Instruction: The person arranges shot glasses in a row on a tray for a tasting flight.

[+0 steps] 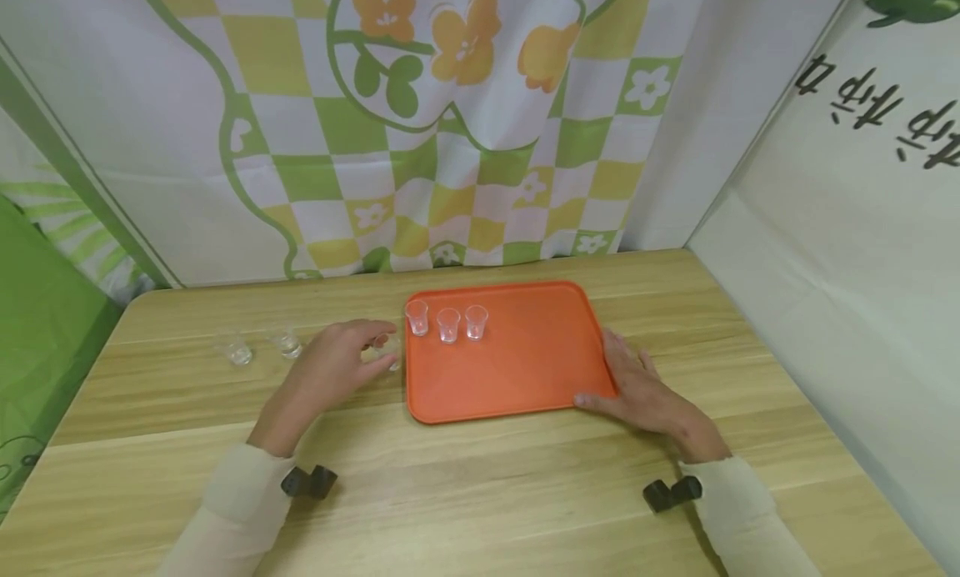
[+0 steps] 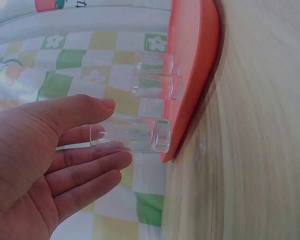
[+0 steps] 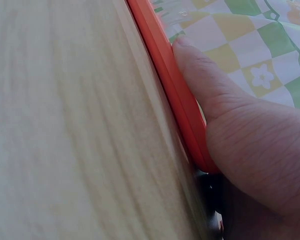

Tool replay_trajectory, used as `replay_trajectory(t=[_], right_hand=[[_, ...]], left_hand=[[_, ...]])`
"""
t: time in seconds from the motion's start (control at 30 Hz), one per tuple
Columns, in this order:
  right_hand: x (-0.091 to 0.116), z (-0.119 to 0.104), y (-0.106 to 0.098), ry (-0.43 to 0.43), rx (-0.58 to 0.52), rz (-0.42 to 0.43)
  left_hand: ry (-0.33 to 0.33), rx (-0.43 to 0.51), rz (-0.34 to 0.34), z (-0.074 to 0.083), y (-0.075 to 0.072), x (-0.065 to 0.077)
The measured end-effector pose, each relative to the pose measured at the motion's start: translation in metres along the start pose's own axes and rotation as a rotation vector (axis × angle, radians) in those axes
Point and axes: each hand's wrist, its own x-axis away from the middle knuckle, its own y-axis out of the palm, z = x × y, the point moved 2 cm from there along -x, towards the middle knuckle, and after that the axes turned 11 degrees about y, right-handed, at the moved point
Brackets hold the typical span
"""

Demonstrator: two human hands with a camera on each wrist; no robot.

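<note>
Work surface: a pale wood-grain table [image 1: 465,494] fills the lower half of the head view, its grain running across the frame, its far corners rounded. An orange rimmed tray [image 1: 525,360] lies flat at centre, right of the frame's middle line for the most part. Three clear glasses [image 1: 448,327] stand upright in its upper-left area. Two further glasses [image 1: 290,343] sit on bare wood at middle left.

Hands: the left hand [image 1: 337,360], left of the tray, has thumb and fingers spaced around another clear glass [image 2: 135,135] just beside the tray; whether they pinch it, or its base touches wood, cannot be determined. The right hand [image 1: 637,389] is spread at the tray's lower-right corner, thumb against the rim. Both wrists carry a dark device [image 1: 307,482] at a pale sleeve [image 1: 240,502].

Room: a checked hanging [image 1: 442,177] in green, yellow and white, printed with orange flowers, covers the upper centre behind the table. A white right-hand wall [image 1: 847,243] bears black characters [image 1: 862,102] and a red-and-green print [image 1: 911,0] at upper right. Bright green material [image 1: 52,310] occupies the left edge.
</note>
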Motion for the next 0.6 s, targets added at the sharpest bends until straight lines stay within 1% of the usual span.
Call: replay_trajectory(t=[0.23,0.6], right_hand=[[0.000,0.000,0.001,-0.006,-0.002,0.004],[0.000,0.000,0.000,-0.008,-0.010,0.004]], left_hand=[[0.035,0.003,0.003,0.001,0.003,-0.004],[0.052,0.024,-0.001,0.004,0.006,-0.011]])
